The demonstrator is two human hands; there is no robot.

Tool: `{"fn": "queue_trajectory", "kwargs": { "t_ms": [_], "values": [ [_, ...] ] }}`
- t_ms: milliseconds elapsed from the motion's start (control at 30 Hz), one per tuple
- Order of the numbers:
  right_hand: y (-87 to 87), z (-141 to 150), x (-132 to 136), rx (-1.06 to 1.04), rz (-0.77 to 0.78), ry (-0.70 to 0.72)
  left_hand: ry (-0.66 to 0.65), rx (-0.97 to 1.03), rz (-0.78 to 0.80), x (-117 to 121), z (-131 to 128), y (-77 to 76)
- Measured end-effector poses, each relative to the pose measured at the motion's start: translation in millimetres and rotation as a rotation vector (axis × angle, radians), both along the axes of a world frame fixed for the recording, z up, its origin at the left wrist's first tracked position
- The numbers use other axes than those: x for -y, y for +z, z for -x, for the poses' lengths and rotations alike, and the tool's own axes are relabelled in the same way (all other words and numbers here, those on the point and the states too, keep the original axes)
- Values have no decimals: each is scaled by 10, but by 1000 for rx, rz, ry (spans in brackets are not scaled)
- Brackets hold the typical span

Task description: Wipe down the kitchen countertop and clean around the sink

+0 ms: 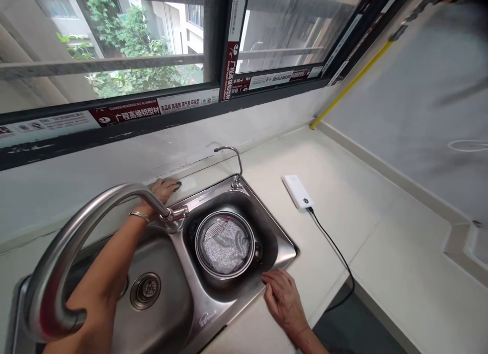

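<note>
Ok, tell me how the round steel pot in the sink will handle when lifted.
The round steel pot probably feels light, its rim looking thin, with only a mesh cloth inside. Its steel could be slippery if wet. It may slide on the sink bowl.

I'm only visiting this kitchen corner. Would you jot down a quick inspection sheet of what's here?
Surface: cream countertop around the sink.
Job's things: steel pot holding a silvery mesh cloth, in the right basin of a double steel sink.
Clutter: white power bank on the counter.
Hands: left hand on the counter behind the sink; right hand at its front edge. Neither holds anything.
Cables: black cable running from the power bank over the counter edge.
Surroundings: aluminium window frame, trees outside.
</note>
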State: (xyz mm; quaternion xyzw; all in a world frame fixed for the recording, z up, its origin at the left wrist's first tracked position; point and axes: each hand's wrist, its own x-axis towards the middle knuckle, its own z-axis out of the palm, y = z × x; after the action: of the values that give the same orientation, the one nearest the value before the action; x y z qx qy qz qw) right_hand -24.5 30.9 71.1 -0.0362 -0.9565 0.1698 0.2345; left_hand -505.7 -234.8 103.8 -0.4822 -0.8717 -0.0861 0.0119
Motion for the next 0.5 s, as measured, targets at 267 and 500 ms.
{"fn": "queue_trajectory", "kwargs": {
  "t_ms": [267, 500],
  "values": [
    [2, 2, 6, -5, 13, -8, -191, 176, 30, 120, -97, 220],
    [-33, 2, 5, 9, 38, -23, -77, 255, -75, 432, -234, 180]
  ]
}}
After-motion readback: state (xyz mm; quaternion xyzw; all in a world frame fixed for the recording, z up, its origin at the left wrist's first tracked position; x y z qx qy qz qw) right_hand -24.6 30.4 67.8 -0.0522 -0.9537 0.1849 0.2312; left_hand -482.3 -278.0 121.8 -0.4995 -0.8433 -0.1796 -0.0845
